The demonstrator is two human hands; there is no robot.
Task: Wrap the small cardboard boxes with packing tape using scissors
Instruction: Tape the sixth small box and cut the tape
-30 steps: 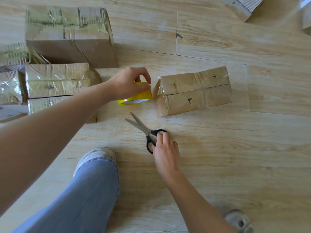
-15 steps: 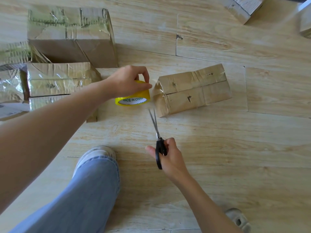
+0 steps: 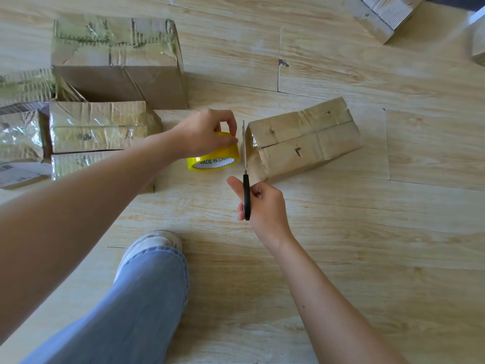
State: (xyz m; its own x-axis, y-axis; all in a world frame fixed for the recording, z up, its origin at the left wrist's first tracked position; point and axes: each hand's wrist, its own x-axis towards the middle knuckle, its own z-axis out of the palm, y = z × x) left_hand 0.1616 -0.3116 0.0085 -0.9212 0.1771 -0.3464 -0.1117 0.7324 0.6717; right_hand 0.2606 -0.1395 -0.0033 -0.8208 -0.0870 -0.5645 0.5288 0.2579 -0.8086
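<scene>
Cardboard box, small and glossy with tape, lies on the wooden floor, right of centre. Just to its left, the left hand grasps a yellow tape roll from above. The right hand, nearer, is curled round the black handles of the scissors. The blades point away, into the gap between the roll and the box's left end. More taped boxes are stacked at the far left.

Head camera looks steeply down at floor.
</scene>
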